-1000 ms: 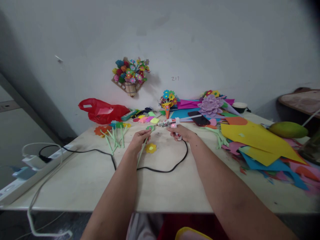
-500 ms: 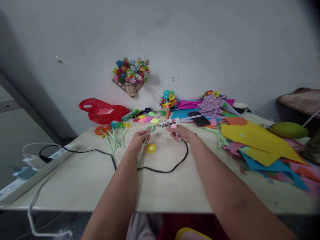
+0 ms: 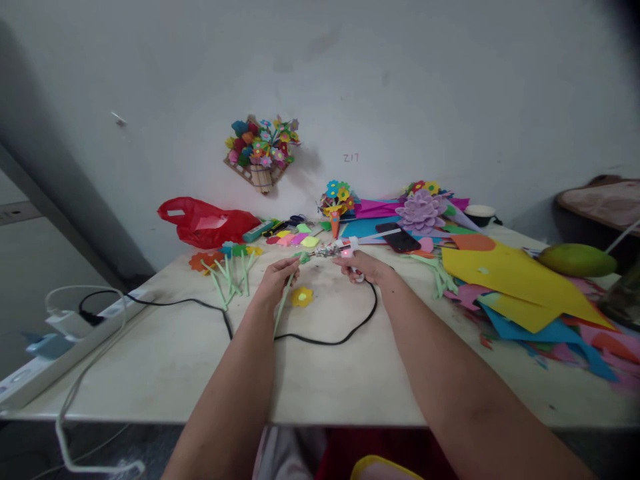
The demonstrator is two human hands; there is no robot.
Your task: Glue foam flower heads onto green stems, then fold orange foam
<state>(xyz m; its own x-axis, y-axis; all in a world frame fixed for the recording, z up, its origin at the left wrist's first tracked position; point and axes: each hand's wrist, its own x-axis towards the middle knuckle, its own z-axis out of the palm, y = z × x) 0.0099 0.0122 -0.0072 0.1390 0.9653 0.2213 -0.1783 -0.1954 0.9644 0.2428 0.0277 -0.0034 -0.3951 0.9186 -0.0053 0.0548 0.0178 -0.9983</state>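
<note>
My left hand point(image 3: 281, 277) pinches a pale green paper stem point(image 3: 283, 307) whose top end has a small green piece point(image 3: 303, 257). My right hand point(image 3: 364, 267) is wrapped round a white hot glue gun point(image 3: 350, 245) with a small red light. Its nozzle points left and meets, or nearly meets, the green piece; I cannot tell which. A white glue stick point(image 3: 377, 235) pokes out of its back. Below the nozzle, a yellow flower cutout point(image 3: 302, 297) lies on the table. The gun's black cord point(image 3: 345, 339) curves across the tabletop.
Several green stems with flowers point(image 3: 230, 277) lie left, before a red plastic bag point(image 3: 210, 223). Small coloured cutouts point(image 3: 295, 237) and a little flower vase point(image 3: 336, 220) stand behind. Right are a phone point(image 3: 397, 238), foam sheets point(image 3: 520, 270) and a mango point(image 3: 577, 260). A power strip point(image 3: 30, 373) runs along the left edge.
The glue gun and its glue stick have shifted very slightly left and down. My left hand and the stem have barely moved.
</note>
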